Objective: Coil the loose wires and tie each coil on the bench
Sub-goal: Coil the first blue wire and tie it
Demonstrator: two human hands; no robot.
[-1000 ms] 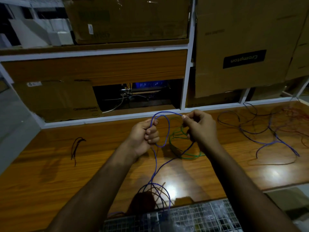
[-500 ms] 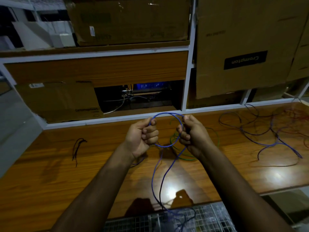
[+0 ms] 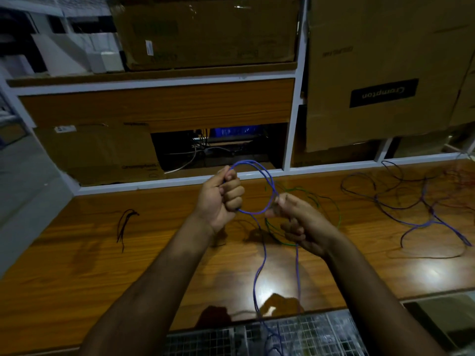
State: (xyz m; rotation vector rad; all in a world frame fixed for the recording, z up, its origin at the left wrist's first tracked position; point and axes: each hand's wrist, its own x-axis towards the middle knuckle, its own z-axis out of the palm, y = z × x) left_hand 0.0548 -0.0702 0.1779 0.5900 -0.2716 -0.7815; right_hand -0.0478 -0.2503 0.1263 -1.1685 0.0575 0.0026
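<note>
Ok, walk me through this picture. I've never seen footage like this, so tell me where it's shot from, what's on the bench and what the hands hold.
No machine here: a person wears a camera on the head, looking down at their own hands. The left hand and right hand each have a grip on a blue wire, looped between them, its tail hanging off the bench. On the bench lie a green wire, a small black wire and a loose tangle. Boxes fill the shelves behind.

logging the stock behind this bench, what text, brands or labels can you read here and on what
"Crompton", upside down, white on a black patch on the large cardboard box at upper right.
"Crompton", faint print on the cardboard box at lower left; the line under it is too blurred.
White sticker on the top shelf box: too small to read.
White label on the lower left box: unreadable.
</note>
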